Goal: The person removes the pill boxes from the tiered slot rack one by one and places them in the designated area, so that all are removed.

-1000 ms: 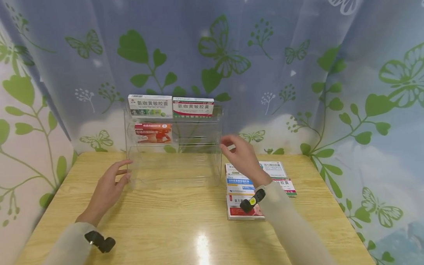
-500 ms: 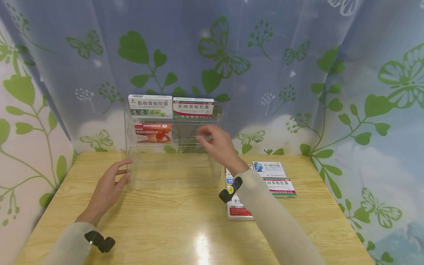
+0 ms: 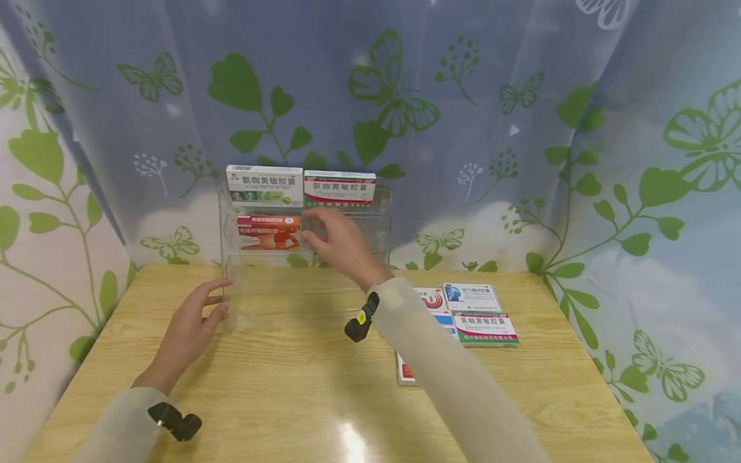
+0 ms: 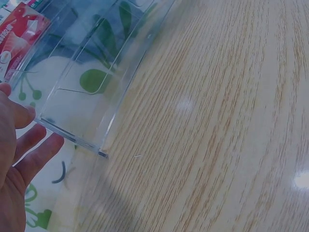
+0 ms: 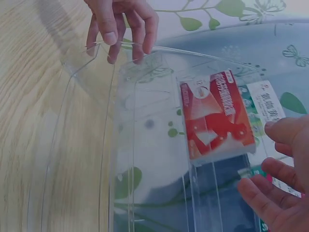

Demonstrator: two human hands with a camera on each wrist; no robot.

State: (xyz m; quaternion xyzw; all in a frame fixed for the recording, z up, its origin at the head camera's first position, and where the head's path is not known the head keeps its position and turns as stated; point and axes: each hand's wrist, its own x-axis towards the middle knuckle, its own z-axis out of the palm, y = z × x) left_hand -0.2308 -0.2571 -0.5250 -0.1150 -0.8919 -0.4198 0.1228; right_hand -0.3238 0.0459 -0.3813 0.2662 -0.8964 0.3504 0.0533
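A clear plastic tiered display rack (image 3: 250,300) stands on the wooden table. My left hand (image 3: 187,333) touches the rack's left side panel with its fingertips, fingers spread. On the middle tier, at the left, stands a red medicine box (image 3: 269,234). My right hand (image 3: 343,246) is in front of that tier, its fingertips right at the red box's right edge. In the right wrist view its fingers are loosely bent and apart, with nothing between them. The top tier carries a white-and-green medicine box (image 3: 265,187) and a white-and-red medicine box (image 3: 339,189) side by side.
Several medicine boxes lie flat on the table at the right, among them a white-and-blue box (image 3: 472,297) and a red-and-green-edged box (image 3: 486,329). My right forearm partly covers the others. A patterned curtain (image 3: 316,77) hangs close behind the rack.
My right hand has moved left along the middle tier, from the rack's right side to the red box's edge. The left hand and the boxes have stayed in place.
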